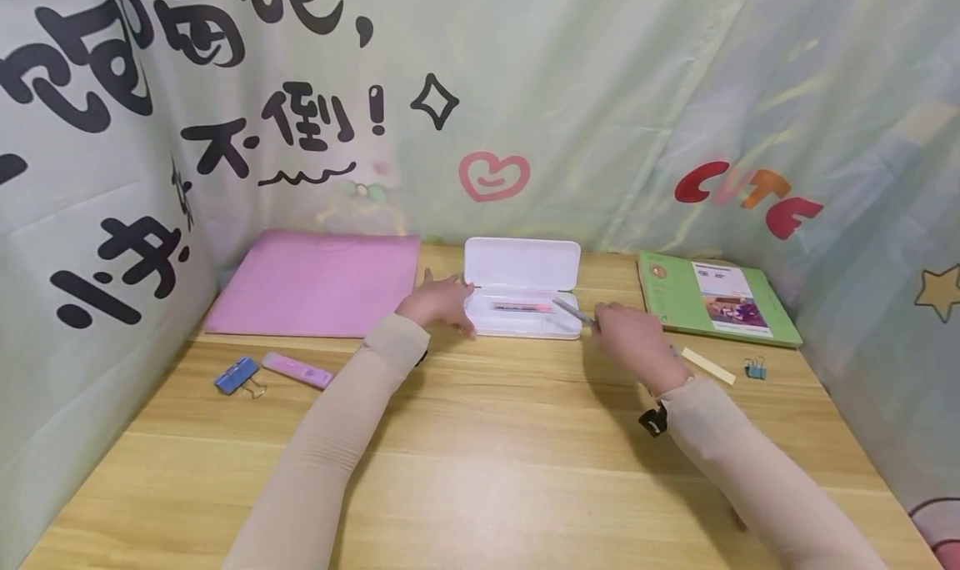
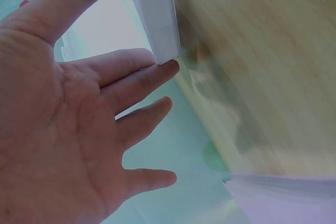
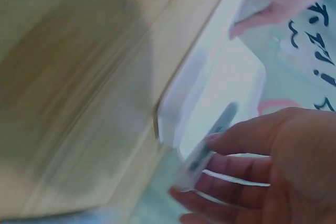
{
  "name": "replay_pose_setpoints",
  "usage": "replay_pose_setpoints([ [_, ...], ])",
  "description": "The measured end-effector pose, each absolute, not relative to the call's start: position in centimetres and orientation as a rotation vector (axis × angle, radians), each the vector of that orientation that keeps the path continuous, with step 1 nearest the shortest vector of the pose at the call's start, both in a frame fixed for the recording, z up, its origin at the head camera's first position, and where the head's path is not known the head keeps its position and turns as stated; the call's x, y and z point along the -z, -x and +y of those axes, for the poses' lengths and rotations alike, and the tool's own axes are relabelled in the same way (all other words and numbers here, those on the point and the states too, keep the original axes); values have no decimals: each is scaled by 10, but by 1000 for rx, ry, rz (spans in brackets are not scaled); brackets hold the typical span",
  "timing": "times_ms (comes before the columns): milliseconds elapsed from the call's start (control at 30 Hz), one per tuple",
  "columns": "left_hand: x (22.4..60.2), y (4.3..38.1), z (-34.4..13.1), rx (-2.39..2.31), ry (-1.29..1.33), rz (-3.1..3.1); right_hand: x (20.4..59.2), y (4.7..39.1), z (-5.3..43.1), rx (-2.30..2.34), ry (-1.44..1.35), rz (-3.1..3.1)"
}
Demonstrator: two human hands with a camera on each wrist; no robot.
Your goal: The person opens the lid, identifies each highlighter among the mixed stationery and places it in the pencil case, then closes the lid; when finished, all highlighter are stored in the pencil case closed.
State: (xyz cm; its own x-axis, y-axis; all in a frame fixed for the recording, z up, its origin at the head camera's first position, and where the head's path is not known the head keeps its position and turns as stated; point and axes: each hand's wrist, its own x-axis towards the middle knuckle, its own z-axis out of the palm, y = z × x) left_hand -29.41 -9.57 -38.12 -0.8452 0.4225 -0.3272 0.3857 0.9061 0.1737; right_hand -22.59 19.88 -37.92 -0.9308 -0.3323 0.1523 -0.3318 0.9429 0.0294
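A white pencil case (image 1: pixel 480 327) lies on the table with its lid (image 1: pixel 521 263) raised at the back. Inside it is a slim clear pen (image 1: pixel 521 307) with a pinkish end. My left hand (image 1: pixel 442 302) spans the case's left end, thumb at the near corner and fingertips (image 2: pixel 169 67) at the far one; the other fingers spread apart. Between thumb and fingers, my right hand (image 1: pixel 637 341) pinches a slim grey pen-like item (image 3: pixel 227 120) with dark marks. Its tip points over the right part of the case.
A pink folder (image 1: pixel 315 282) lies left, with a blue binder clip (image 1: pixel 237 376) and a pink-purple slim item (image 1: pixel 297 370) before it. At right are a green notebook (image 1: pixel 720 299), a pale yellow strip (image 1: pixel 708 365) and a small teal binder clip (image 1: pixel 756 368). A printed curtain (image 1: pixel 600 95) encloses the table.
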Motion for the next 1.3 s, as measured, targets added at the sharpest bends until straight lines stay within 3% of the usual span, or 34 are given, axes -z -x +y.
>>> replay_pose_setpoints([
  [433, 389, 294, -93, -141, -603, 2698, 392, 287, 152, 38, -658, -2945],
  [1300, 389, 295, -94, -107, -583, 2704, 406, 290, 140, 94, -798, -2794],
])
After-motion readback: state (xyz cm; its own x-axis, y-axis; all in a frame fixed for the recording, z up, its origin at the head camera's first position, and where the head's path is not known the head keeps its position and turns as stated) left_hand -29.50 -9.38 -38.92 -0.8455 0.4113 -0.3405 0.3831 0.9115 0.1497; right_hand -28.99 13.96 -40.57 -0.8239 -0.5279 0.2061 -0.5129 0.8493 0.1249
